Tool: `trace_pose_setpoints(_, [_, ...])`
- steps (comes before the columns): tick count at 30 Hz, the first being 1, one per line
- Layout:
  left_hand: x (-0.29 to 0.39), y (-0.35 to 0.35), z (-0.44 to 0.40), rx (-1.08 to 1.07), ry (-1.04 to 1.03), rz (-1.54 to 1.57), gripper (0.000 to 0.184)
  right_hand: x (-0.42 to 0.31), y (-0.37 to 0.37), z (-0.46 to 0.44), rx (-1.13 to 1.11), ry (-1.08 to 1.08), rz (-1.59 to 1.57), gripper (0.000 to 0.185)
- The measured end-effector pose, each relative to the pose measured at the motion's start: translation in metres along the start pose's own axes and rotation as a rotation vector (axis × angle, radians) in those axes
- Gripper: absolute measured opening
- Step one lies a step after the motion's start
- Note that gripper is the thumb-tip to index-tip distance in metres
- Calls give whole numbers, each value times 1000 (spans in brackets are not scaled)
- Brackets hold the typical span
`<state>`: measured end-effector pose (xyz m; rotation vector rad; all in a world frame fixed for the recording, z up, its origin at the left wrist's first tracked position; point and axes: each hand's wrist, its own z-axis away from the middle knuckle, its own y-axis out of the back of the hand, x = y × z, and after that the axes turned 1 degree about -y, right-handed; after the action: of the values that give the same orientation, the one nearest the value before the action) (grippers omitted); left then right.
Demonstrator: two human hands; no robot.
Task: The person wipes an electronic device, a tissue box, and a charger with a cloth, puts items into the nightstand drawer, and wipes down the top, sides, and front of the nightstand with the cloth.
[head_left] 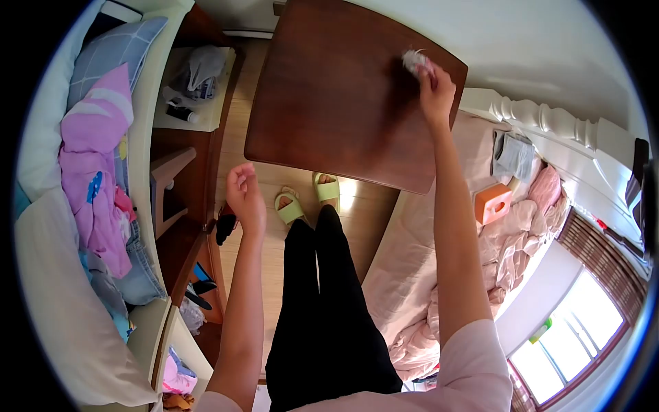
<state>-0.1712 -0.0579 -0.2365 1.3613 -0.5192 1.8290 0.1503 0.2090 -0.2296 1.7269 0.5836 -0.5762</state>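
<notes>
My right hand (pixel 437 93) reaches over the far right part of a dark brown wooden tabletop (pixel 329 82). Its fingers are closed round a small pink-and-white fluffy thing (pixel 414 62) with wispy white ends; whether this is a cloth or a brush I cannot tell. The white end is at the tabletop, and a dark shadow lies beneath it. My left hand (pixel 246 196) hangs in the air just off the near left corner of the table, its fingers loosely curled and nothing visible in them.
On the left, shelves (pixel 195 127) hold plastic bags, beside a bed with a purple garment (pixel 103 158) and pillows. Another bed (pixel 405 275) stands right, with an orange tissue box (pixel 493 204) and rumpled bedding. My feet in green slippers (pixel 292 209) are on the wooden floor.
</notes>
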Motion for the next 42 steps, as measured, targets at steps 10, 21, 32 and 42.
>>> trace_pose_setpoints(10, [39, -45, 6, -287, -441, -724, 39, -60, 9, 217, -564, 264, -3, 34])
trace_pose_setpoints(21, [68, -112, -22, -418, -474, -1201, 84, 18, 17, 172, 218, -133, 413, 33])
trace_pose_setpoints(32, [89, -149, -21, -586, -257, -1510, 109, -74, -12, 116, -186, 78, -96, 36])
trace_pose_setpoints(42, [77, -156, -28, -573, -250, -1603, 114, 29, -21, -48, -348, 604, 338, 31])
